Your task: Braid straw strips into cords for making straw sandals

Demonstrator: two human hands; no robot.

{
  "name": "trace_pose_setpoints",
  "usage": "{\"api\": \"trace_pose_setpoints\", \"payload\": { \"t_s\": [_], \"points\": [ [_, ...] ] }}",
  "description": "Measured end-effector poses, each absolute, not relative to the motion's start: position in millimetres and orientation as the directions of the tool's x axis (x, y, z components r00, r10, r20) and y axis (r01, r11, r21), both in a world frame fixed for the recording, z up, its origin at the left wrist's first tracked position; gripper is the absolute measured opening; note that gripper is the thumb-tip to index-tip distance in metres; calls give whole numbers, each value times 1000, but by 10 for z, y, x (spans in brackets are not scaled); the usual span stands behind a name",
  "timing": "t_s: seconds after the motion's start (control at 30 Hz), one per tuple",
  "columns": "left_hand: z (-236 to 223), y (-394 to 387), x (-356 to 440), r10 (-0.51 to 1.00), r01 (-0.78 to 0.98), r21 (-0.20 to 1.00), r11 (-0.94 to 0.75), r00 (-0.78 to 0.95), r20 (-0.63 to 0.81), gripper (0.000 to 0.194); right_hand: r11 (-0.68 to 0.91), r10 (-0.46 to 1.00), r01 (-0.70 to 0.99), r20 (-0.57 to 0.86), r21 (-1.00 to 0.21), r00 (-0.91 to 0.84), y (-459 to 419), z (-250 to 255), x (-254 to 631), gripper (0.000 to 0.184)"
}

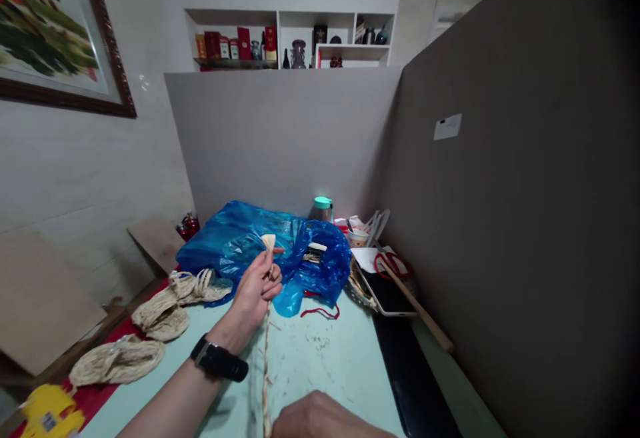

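Observation:
My left hand (260, 283), with a dark watch on its wrist, is raised over the pale green table and closed round a pale strip that looks like dried husk or straw. The strip's broad end (269, 241) fans out above my fingers. Below the hand, a thin twisted straw cord (267, 358) runs down towards me. My right hand (325, 418) is at the bottom edge, closed beside the cord's lower part; its fingertips are mostly hidden. Woven straw slippers or slipper-shaped pieces (117, 359) lie in a row on the left.
Blue plastic bags (235, 231) fill the back of the table, with a bottle (323, 205) behind them. On the right are red-handled scissors (393, 265), a tablet (387, 295), a wooden stick (420, 311) and a black mat (410, 371). Grey partitions (280, 131) stand behind and right.

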State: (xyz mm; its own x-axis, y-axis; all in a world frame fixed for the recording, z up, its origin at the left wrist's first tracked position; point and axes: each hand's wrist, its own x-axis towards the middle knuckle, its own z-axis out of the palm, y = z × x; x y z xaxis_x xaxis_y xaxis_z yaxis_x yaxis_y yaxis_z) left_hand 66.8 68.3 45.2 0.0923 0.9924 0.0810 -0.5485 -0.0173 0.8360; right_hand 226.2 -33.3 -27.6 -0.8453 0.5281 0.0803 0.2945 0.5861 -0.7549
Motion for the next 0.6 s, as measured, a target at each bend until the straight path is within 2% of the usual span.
{"api": "trace_pose_setpoints", "payload": {
  "t_s": [0.03, 0.07, 0.13, 0.27, 0.43, 0.53, 0.6],
  "points": [
    [445, 664, 654, 994, -547, 837, -6, 90, 66, 14, 581, 581, 352, 70, -734, -811, -348, -249, 2277, 11],
    [435, 639, 639, 995, -544, 839, 7, 89, 49, 16, 565, 642, 419, 59, -711, -765, -355, -222, 2293, 11],
    [402, 577, 601, 996, -534, 845, 34, 90, 17, 15, 519, 732, 515, 43, -683, -680, -346, -169, 2335, 23],
    [315, 463, 498, 996, -517, 854, 53, 88, -9, 6, 534, 725, 509, 57, -675, -686, -303, -44, 2413, 38],
    [221, 403, 367, 997, -513, 856, 62, 76, -26, 5, 561, 757, 564, 102, -606, -645, -297, 139, 2452, 31],
    [132, 388, 328, 995, -504, 859, 88, 89, -50, 7, 550, 814, 728, 70, -409, -576, -223, 269, 2555, 26],
    [75, 376, 318, 992, -501, 858, 112, 110, -65, 8, 449, 892, 859, 70, -247, -446, -116, 364, 2715, 23]
  ]
}}
